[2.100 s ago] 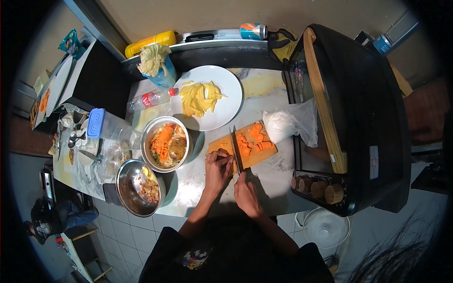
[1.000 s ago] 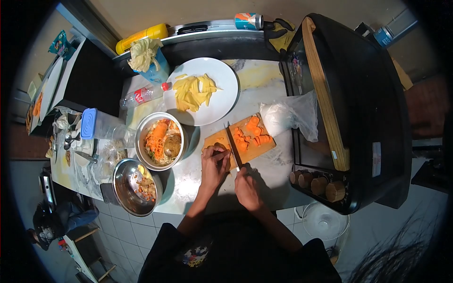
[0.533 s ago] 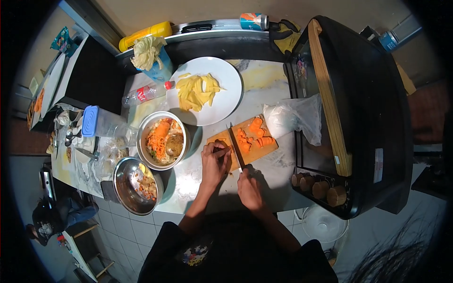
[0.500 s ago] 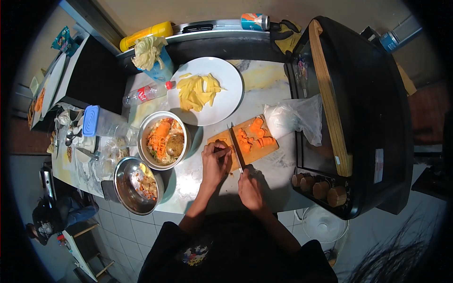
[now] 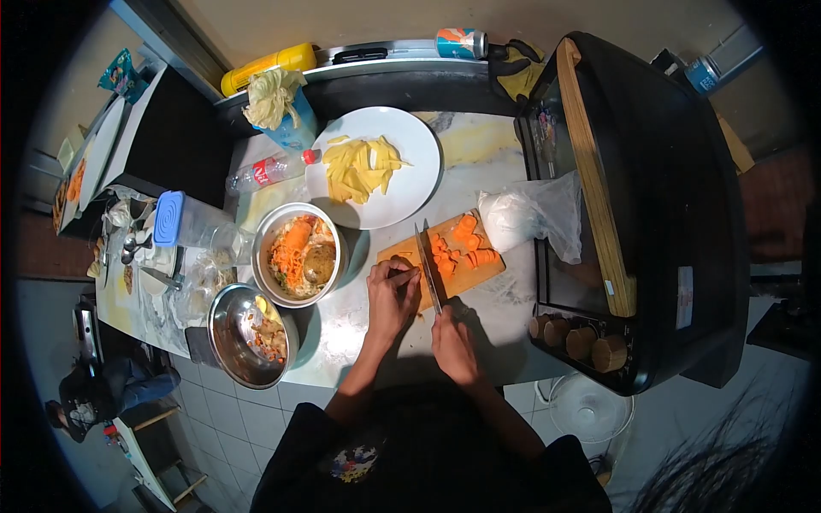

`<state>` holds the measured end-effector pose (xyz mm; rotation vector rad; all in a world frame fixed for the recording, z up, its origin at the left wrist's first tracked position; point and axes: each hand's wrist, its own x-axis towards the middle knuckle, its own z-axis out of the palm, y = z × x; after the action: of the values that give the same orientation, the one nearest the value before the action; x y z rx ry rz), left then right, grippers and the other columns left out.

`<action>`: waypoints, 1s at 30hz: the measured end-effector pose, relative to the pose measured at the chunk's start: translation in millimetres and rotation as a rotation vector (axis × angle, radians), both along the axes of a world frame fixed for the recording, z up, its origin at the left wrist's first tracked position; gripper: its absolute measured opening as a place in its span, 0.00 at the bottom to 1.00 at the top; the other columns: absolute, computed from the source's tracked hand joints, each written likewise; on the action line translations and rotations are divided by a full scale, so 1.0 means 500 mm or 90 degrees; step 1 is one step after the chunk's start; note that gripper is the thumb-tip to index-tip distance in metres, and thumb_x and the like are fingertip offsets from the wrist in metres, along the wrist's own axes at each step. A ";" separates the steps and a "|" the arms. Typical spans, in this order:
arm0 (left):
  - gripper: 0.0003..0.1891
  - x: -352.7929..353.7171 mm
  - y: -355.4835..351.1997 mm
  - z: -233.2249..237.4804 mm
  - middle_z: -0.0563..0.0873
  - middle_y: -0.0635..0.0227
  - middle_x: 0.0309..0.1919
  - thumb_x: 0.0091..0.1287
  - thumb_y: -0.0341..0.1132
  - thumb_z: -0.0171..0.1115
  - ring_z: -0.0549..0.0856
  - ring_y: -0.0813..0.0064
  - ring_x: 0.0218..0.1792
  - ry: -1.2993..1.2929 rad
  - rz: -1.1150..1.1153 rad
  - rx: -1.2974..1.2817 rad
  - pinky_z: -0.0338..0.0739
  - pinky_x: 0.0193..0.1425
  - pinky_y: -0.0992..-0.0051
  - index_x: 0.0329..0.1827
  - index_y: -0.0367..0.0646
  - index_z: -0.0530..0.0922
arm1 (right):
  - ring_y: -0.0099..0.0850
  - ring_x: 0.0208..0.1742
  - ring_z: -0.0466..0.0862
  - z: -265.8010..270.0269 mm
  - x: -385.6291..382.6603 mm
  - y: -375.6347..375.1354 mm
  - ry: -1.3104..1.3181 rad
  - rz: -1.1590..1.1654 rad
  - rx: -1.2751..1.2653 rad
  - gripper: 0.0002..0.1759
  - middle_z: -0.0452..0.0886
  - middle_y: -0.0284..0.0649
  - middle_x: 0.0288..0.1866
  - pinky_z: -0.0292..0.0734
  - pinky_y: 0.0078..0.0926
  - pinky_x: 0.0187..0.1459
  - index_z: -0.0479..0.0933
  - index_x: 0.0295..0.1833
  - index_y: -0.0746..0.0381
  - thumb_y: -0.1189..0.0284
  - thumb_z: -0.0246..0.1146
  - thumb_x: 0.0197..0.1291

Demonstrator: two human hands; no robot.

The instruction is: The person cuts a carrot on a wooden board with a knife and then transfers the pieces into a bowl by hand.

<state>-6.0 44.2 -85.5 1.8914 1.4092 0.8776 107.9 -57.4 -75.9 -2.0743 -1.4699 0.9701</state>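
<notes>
My right hand is closed around the handle of a kitchen knife, its blade pointing away from me across a small wooden cutting board. Just left of the blade, my left hand is closed, fingers bunched on a carrot piece that they mostly cover. Sliced and chunked carrot lies on the board to the right of the blade. Beyond the board stands a white plate bearing pale yellow strips.
A white pot holds grated carrot and a round brown item; a steel bowl of scraps sits nearer me. A plastic bag of white powder lies beside the black oven. A plastic bottle lies behind. Another person sits far left.
The knife blade has tilted slightly and shows more of its flat side. Both hands stay in nearly the same place, and the view has shifted a little.
</notes>
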 end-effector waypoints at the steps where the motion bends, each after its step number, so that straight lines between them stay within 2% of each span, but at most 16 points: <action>1: 0.09 -0.001 0.000 0.001 0.81 0.63 0.40 0.58 0.28 0.67 0.77 0.62 0.45 0.004 -0.001 0.002 0.69 0.51 0.66 0.41 0.40 0.87 | 0.65 0.37 0.76 -0.001 -0.002 0.001 0.005 -0.002 0.010 0.11 0.78 0.62 0.32 0.67 0.61 0.41 0.64 0.48 0.67 0.68 0.48 0.71; 2: 0.09 -0.001 0.000 0.000 0.81 0.63 0.40 0.58 0.28 0.67 0.77 0.62 0.45 0.004 0.000 0.003 0.69 0.51 0.66 0.41 0.40 0.87 | 0.65 0.37 0.76 0.001 -0.001 0.001 0.005 -0.001 0.011 0.11 0.78 0.62 0.32 0.67 0.61 0.41 0.64 0.48 0.67 0.68 0.48 0.71; 4: 0.09 -0.002 -0.001 -0.003 0.81 0.63 0.40 0.58 0.28 0.67 0.77 0.62 0.45 0.005 -0.001 0.009 0.69 0.50 0.66 0.41 0.41 0.87 | 0.67 0.44 0.77 0.020 0.000 0.009 0.024 0.028 -0.081 0.21 0.78 0.69 0.40 0.71 0.57 0.47 0.63 0.63 0.72 0.69 0.47 0.71; 5: 0.09 -0.003 -0.001 -0.003 0.81 0.63 0.40 0.58 0.28 0.67 0.77 0.62 0.45 0.005 -0.001 0.010 0.69 0.50 0.66 0.41 0.41 0.87 | 0.67 0.44 0.77 0.013 -0.003 0.006 0.024 0.029 -0.081 0.21 0.78 0.69 0.40 0.71 0.57 0.47 0.63 0.63 0.72 0.69 0.47 0.71; 7: 0.09 -0.002 -0.001 0.000 0.81 0.63 0.40 0.57 0.28 0.67 0.77 0.62 0.44 0.005 -0.005 0.012 0.69 0.50 0.66 0.41 0.42 0.87 | 0.65 0.37 0.77 -0.003 -0.012 -0.001 -0.038 -0.001 0.015 0.11 0.78 0.63 0.31 0.69 0.60 0.40 0.65 0.48 0.67 0.69 0.49 0.70; 11: 0.09 -0.003 -0.001 -0.004 0.81 0.64 0.39 0.57 0.28 0.68 0.77 0.62 0.44 -0.005 -0.005 0.008 0.69 0.49 0.66 0.41 0.42 0.87 | 0.65 0.37 0.77 -0.005 -0.007 0.003 -0.019 0.002 0.005 0.11 0.78 0.64 0.31 0.69 0.60 0.39 0.65 0.48 0.68 0.69 0.49 0.70; 13: 0.09 -0.002 -0.002 0.002 0.81 0.64 0.39 0.57 0.28 0.68 0.77 0.61 0.44 0.012 -0.005 0.021 0.69 0.49 0.66 0.41 0.42 0.88 | 0.68 0.46 0.76 0.014 -0.004 0.010 0.039 0.011 -0.128 0.24 0.77 0.72 0.40 0.70 0.57 0.49 0.61 0.66 0.72 0.66 0.45 0.72; 17: 0.09 -0.002 -0.002 0.003 0.81 0.64 0.39 0.57 0.28 0.68 0.77 0.61 0.44 0.011 -0.005 0.020 0.69 0.50 0.66 0.41 0.41 0.88 | 0.68 0.46 0.76 0.010 -0.005 0.009 0.027 0.014 -0.119 0.24 0.77 0.71 0.40 0.70 0.58 0.48 0.61 0.65 0.73 0.66 0.45 0.72; 19: 0.09 -0.003 -0.002 -0.001 0.81 0.64 0.39 0.57 0.28 0.68 0.77 0.61 0.44 0.009 -0.004 0.023 0.69 0.50 0.66 0.41 0.41 0.88 | 0.66 0.36 0.76 -0.004 -0.009 0.007 0.000 -0.012 -0.008 0.11 0.77 0.65 0.30 0.68 0.62 0.39 0.66 0.47 0.69 0.69 0.48 0.70; 25: 0.10 -0.002 -0.002 0.004 0.82 0.64 0.39 0.57 0.28 0.67 0.77 0.62 0.44 0.006 -0.006 0.024 0.68 0.50 0.66 0.41 0.42 0.87 | 0.66 0.37 0.77 0.027 -0.009 0.015 0.030 -0.011 -0.032 0.16 0.77 0.67 0.32 0.69 0.61 0.40 0.66 0.54 0.70 0.68 0.49 0.70; 30: 0.09 -0.001 -0.004 -0.004 0.82 0.64 0.40 0.56 0.27 0.67 0.77 0.62 0.44 -0.004 -0.002 0.027 0.68 0.51 0.66 0.41 0.42 0.87 | 0.66 0.37 0.77 -0.001 -0.016 0.003 -0.012 -0.017 0.020 0.19 0.78 0.66 0.31 0.69 0.60 0.40 0.66 0.57 0.72 0.68 0.49 0.70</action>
<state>-6.6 42.4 -87.5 1.9209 1.3927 0.9184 100.1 -55.8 -76.2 -2.0810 -1.4532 0.9151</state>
